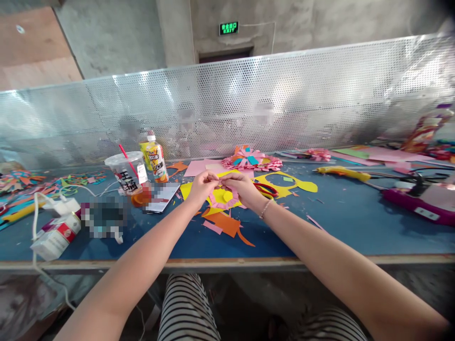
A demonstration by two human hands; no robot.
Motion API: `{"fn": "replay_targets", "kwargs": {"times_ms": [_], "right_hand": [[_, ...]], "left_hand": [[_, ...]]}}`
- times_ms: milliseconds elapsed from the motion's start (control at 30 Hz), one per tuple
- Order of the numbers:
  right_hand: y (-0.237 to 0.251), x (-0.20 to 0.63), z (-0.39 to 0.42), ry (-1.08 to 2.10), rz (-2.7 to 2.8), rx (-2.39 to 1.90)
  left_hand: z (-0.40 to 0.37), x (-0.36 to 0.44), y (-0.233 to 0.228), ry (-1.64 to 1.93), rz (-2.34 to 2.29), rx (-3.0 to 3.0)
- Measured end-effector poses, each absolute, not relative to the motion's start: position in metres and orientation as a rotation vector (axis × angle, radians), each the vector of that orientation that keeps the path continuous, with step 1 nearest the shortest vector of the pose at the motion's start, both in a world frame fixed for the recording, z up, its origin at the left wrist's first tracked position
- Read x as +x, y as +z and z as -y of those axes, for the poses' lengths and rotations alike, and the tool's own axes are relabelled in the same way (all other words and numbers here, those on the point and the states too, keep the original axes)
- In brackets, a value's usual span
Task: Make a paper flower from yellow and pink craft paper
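Both hands, left hand [203,185] and right hand [241,185], I'd keep pinched on the pink pleated paper ring [222,196] above the blue table [337,222] mid-scene, over yellow paper [220,195], working fold by fold, apparently near the red scissors [266,189] right.

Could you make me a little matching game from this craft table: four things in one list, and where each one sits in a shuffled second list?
Things:
1. pink paper ring
2. plastic cup
3. yellow glue gun
4. red scissors

Places:
A. far right, lying on the blue table
B. left, with a red straw in it
C. pinched between the left hand and the right hand
D. on yellow paper, just beyond the right wrist

Pairs: 1-C, 2-B, 3-A, 4-D
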State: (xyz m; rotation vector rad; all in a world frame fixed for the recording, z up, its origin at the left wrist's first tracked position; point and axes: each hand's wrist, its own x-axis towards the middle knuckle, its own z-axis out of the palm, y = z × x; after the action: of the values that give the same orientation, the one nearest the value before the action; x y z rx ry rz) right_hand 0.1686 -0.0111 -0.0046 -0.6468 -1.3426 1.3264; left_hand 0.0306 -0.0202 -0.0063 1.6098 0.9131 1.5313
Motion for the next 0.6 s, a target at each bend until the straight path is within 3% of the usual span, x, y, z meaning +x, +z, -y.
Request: {"fn": "replay_targets", "kwargs": {"times_ms": [600], "right_hand": [[-0.0088, 0.1704, 0.0068, 1.381, 1.372, -0.632]], "left_hand": [[0.0207, 0.028, -0.004, 1.521, -1.051, 1.753]]}}
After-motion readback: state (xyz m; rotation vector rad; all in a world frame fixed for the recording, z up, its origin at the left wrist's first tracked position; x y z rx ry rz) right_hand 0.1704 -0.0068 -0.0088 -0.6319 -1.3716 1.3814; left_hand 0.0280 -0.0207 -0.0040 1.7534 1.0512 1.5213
